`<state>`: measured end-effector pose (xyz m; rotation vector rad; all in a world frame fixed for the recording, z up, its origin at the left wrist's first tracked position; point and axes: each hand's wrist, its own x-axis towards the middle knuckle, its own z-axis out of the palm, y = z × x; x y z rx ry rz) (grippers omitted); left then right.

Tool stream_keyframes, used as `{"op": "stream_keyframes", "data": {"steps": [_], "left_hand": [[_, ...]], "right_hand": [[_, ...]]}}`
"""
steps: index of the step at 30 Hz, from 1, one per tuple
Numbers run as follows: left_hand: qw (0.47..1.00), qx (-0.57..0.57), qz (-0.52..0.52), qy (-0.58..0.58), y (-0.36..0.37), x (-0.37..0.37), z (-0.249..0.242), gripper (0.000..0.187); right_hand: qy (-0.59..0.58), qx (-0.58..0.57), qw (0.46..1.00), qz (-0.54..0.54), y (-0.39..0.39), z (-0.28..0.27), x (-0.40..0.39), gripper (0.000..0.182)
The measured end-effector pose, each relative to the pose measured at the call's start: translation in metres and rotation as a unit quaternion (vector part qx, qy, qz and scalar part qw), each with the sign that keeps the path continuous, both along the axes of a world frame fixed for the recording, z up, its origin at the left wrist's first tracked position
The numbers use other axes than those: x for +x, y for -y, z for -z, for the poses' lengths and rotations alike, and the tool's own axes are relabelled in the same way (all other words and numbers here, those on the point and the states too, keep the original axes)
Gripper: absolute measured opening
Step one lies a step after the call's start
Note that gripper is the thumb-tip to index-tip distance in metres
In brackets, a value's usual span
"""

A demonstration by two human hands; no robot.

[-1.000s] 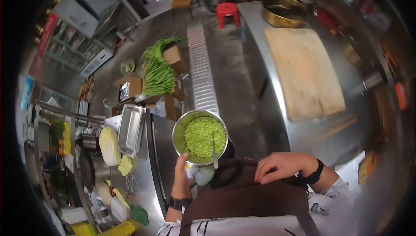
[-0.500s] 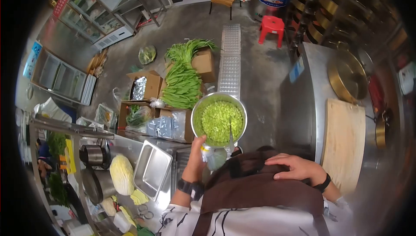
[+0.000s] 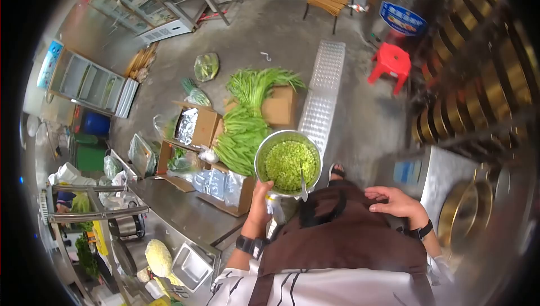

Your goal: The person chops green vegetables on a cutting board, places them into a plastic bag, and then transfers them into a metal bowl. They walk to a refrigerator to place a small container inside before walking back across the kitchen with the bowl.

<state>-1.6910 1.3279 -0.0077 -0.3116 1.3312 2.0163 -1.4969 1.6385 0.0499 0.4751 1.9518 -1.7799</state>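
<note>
My left hand grips the near left side of a round metal bowl, thumb over the rim. Chopped green vegetable fills much of the bowl, and a metal spoon leans on its near right rim. Some plastic hangs below the bowl beside the same hand. My right hand is empty, its fingers apart, over the right side of the brown apron. Long leafy greens lie on cardboard boxes beyond the bowl.
A metal counter with a steel tray and a cabbage stands at left. At right are a steel unit with a brass pan, and a red stool. A metal floor strip runs ahead.
The view has moved forward along the floor strip and turned. The counter's tray now sits lower, the cutting board has left view, and a sandalled foot shows. My left hand keeps its hold.
</note>
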Motion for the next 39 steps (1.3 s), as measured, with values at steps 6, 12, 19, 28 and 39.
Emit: {"op": "stream_keyframes", "data": {"steps": [6, 12, 19, 28, 39], "left_hand": [[0.995, 0.025, -0.087, 0.049, -0.069, -0.064, -0.027, 0.038], [0.986, 0.0, -0.165, 0.032, -0.135, -0.16, -0.021, 0.029], [0.982, 0.045, -0.182, -0.008, -0.223, -0.337, 0.02, 0.029], [0.987, 0.074, -0.143, 0.015, -0.324, -0.52, -0.002, 0.044], [0.965, -0.05, -0.243, -0.086, -0.391, -0.692, 0.008, 0.077]], "right_hand": [[-0.057, 0.065, 0.97, -0.227, -0.094, -0.018, -0.161, 0.057], [-0.104, 0.02, 0.923, -0.369, -0.149, 0.025, -0.307, 0.048], [0.041, 0.049, 0.974, -0.219, -0.274, 0.035, -0.435, 0.045], [0.113, 0.012, 0.991, -0.073, -0.388, 0.118, -0.553, 0.034], [0.21, 0.173, 0.907, -0.321, -0.497, 0.097, -0.917, 0.04]]}}
